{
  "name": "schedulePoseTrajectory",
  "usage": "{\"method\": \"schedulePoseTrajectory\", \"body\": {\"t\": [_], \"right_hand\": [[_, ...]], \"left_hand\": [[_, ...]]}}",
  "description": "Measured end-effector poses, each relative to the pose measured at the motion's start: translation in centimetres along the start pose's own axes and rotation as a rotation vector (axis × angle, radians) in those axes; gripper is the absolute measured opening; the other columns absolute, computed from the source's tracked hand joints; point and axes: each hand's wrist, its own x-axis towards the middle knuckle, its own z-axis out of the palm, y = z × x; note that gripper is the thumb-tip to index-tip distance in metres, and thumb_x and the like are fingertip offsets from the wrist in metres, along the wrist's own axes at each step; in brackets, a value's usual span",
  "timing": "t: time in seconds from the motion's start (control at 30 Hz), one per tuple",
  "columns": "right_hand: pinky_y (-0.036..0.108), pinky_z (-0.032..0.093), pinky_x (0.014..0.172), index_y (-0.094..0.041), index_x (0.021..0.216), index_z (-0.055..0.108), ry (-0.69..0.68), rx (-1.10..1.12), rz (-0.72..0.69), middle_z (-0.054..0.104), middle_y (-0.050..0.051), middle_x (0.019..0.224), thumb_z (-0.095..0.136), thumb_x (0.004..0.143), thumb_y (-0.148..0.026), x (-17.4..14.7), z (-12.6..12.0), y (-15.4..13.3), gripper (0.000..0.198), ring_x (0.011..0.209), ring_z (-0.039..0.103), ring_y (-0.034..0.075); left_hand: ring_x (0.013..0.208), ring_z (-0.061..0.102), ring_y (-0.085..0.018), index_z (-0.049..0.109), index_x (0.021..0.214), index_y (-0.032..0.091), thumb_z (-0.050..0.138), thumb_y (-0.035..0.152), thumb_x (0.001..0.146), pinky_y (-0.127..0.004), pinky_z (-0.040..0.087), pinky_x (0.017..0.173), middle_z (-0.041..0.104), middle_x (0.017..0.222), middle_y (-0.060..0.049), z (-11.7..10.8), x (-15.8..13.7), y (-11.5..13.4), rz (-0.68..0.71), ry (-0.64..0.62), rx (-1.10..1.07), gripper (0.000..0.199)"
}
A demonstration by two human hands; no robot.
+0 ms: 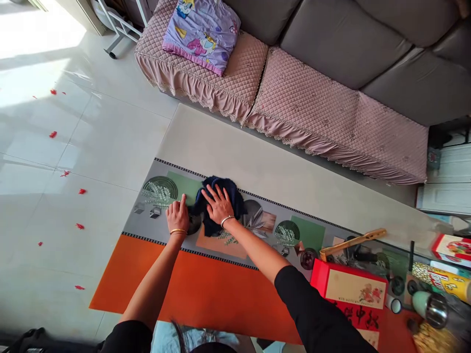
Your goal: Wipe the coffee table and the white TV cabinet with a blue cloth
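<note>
My right hand (220, 205) lies flat with its fingers spread on a dark blue cloth (235, 198). The cloth is crumpled over the grey patterned middle band of a tablecloth (158, 225). Just left of the cloth, my left hand (177, 215) rests on the same band. Its index finger is stretched out and the other fingers are partly bent, with nothing visible in them. A thin bracelet circles each wrist. What lies beneath the cloth is hidden.
On the table's right stand a red gift box (349, 294), a wooden-handled tool (353, 243), a yellow popcorn package (441, 280) and a metal cup (436, 311). A sofa (309, 108) with a folded purple blanket (206, 37) runs behind. Red scraps (81, 191) dot the tiled floor.
</note>
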Motion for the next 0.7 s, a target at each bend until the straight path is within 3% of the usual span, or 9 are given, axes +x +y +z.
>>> {"method": "schedulePoseTrajectory", "body": {"t": [0.23, 0.37, 0.53, 0.7], "right_hand": [[0.06, 0.015, 0.13, -0.029, 0.165, 0.029, 0.248, -0.061, 0.246, 0.024, 0.0, 0.174, 0.035, 0.102, -0.027, 18.8, -4.4, 5.2, 0.063, 0.161, 0.018, 0.032], [0.065, 0.013, 0.128, -0.027, 0.165, 0.026, 0.288, -0.103, 0.312, 0.023, 0.004, 0.174, 0.029, 0.103, -0.028, 26.4, -5.4, 7.8, 0.063, 0.161, 0.016, 0.033], [0.066, 0.018, 0.126, -0.021, 0.163, 0.034, 0.355, -0.08, 0.342, 0.033, 0.012, 0.17, 0.024, 0.105, -0.029, 30.4, -5.8, 9.2, 0.059, 0.158, 0.024, 0.033], [0.064, 0.013, 0.128, -0.021, 0.164, 0.032, 0.358, -0.089, 0.338, 0.027, 0.01, 0.172, 0.024, 0.106, -0.031, 28.4, -4.7, 5.8, 0.058, 0.16, 0.019, 0.033]], "left_hand": [[0.093, 0.057, -0.029, 0.059, 0.147, 0.019, 0.035, 0.022, 0.104, -0.04, 0.041, 0.082, 0.065, 0.104, -0.016, 0.0, -0.2, 0.0, 0.017, 0.0, -0.039, 0.049], [0.091, 0.057, -0.028, 0.056, 0.149, 0.02, 0.036, 0.021, 0.104, -0.04, 0.041, 0.082, 0.065, 0.103, -0.015, 0.5, -0.4, -0.3, 0.031, 0.011, -0.05, 0.049], [0.088, 0.057, -0.027, 0.055, 0.149, 0.019, 0.035, 0.02, 0.105, -0.039, 0.039, 0.079, 0.067, 0.102, -0.014, 1.2, -0.5, -0.5, 0.061, 0.045, -0.03, 0.048], [0.09, 0.058, -0.028, 0.067, 0.126, 0.016, 0.036, 0.021, 0.104, -0.04, 0.038, 0.079, 0.067, 0.101, -0.015, 1.3, -0.3, -0.3, 0.023, 0.045, -0.101, 0.038]]}}
